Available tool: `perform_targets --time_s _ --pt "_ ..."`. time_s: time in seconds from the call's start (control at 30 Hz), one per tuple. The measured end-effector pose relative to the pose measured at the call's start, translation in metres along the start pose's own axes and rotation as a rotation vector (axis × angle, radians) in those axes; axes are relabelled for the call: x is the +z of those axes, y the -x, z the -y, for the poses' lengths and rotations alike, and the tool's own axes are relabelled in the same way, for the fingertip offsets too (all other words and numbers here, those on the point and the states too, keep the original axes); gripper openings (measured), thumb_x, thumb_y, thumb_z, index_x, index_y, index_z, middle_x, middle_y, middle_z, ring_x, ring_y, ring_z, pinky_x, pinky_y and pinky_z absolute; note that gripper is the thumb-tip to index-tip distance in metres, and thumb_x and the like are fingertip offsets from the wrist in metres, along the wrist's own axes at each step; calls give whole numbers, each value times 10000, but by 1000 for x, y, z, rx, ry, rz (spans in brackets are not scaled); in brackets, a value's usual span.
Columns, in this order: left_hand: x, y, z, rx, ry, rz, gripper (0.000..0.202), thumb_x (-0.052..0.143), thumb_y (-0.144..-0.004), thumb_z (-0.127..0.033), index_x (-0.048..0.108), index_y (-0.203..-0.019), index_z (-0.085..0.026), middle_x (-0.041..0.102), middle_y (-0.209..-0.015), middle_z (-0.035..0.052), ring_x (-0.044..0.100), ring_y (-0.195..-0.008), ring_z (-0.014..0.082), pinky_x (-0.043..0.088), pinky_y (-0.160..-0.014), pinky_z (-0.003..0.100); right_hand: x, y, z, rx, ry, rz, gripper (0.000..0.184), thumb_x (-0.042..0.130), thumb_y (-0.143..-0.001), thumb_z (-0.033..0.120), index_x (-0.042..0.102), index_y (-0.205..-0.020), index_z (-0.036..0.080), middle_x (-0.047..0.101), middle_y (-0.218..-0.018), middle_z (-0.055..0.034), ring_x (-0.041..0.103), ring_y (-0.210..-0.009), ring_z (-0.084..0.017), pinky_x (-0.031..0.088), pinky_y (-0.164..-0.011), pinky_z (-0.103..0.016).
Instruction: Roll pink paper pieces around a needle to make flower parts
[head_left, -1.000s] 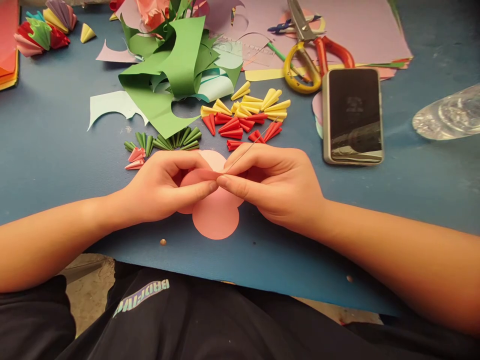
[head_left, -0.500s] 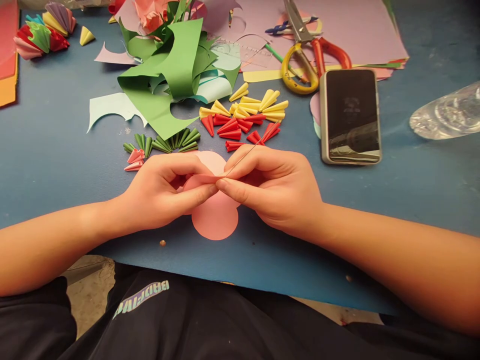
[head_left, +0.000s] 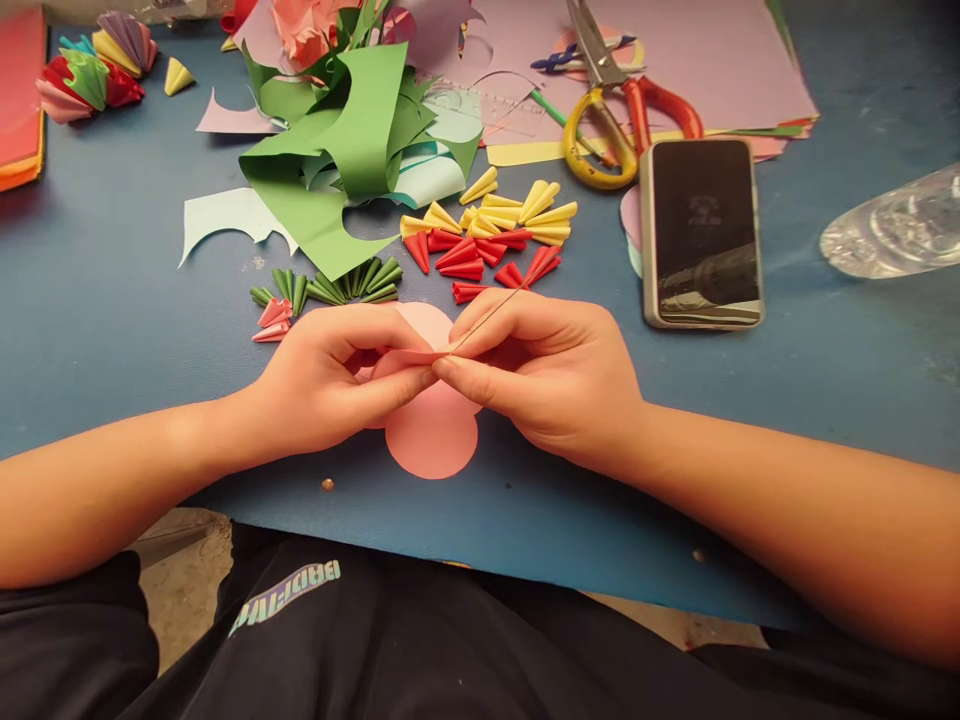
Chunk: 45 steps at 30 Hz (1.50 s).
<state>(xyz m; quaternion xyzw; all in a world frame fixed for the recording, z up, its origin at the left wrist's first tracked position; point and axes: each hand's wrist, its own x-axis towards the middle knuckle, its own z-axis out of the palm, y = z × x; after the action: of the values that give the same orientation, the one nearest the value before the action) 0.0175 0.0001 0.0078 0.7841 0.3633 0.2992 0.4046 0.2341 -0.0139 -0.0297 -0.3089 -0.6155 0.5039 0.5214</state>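
Observation:
My left hand point(head_left: 334, 385) and my right hand point(head_left: 551, 370) meet over a blue table point(head_left: 112, 300), both pinching a small folded pink paper piece point(head_left: 409, 358). A thin metal needle point(head_left: 491, 312) runs from the pinch up and right along my right fingers. Flat pink paper circles point(head_left: 433, 437) lie beneath the hands. Beyond my fingers sit small rolled paper cones: red ones point(head_left: 469, 258), yellow ones point(head_left: 517, 205), green ones point(head_left: 337, 283) and pink ones point(head_left: 270, 320).
A dark phone point(head_left: 703, 232) lies right of the cones, with red-and-yellow scissors point(head_left: 611, 120) on lilac paper behind it. Green paper offcuts point(head_left: 345, 140) pile at the back centre. A clear plastic bottle point(head_left: 892, 225) lies far right. Folded paper fans point(head_left: 94, 65) sit back left.
The hands have pressed the pink piece flatter and shifted very slightly; the view has drifted a little. Nothing else has moved.

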Motion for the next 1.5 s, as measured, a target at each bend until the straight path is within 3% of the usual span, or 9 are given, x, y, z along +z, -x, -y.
perform_targets --time_s 0.27,0.43,0.57,0.83,1.2,1.5 --pt "1 -3 1 -26 13 -18 168 760 -929 -246 698 -783 -189 544 -664 -19 482 -627 108 408 -554 238 -2 -3 -2 34 -12 -8 113 854 -883 163 876 -923 267 778 -895 -21 693 -809 -154 595 -711 -319" --pt "1 -3 -2 -91 -6 -21 114 744 -920 -269 760 -837 -193 649 -715 3 545 -650 117 441 -576 235 -2 -2 -3 16 54 -47 70 893 -885 268 852 -829 269 778 -842 -30 692 -815 -184 604 -744 -363" --pt "1 -2 -4 -91 -46 -49 170 739 -901 -240 723 -744 -180 604 -652 -10 507 -618 103 414 -563 229 -2 -2 -3 41 70 -53 112 920 -870 341 851 -822 266 786 -846 -37 696 -821 -194 607 -745 -370" --pt "2 -2 -5 -42 -58 -67 158 724 -892 -170 717 -734 -167 608 -636 -11 521 -619 95 425 -580 213 -3 -2 -2 26 54 -29 60 896 -894 300 866 -854 266 797 -854 -34 701 -812 -178 604 -749 -350" --pt "2 -1 -5 -62 -61 -51 252 721 -905 -208 670 -662 -163 644 -644 6 545 -601 99 426 -556 219 -2 -3 -1 24 77 -34 70 889 -873 231 854 -828 272 794 -834 -27 697 -788 -179 601 -706 -348" --pt "2 -2 -7 22 -85 -42 302 731 -931 -207 631 -647 -187 555 -557 -34 444 -549 84 351 -517 240 -1 -2 3 27 75 -31 87 885 -877 229 841 -812 264 786 -824 -29 699 -782 -178 608 -708 -349"
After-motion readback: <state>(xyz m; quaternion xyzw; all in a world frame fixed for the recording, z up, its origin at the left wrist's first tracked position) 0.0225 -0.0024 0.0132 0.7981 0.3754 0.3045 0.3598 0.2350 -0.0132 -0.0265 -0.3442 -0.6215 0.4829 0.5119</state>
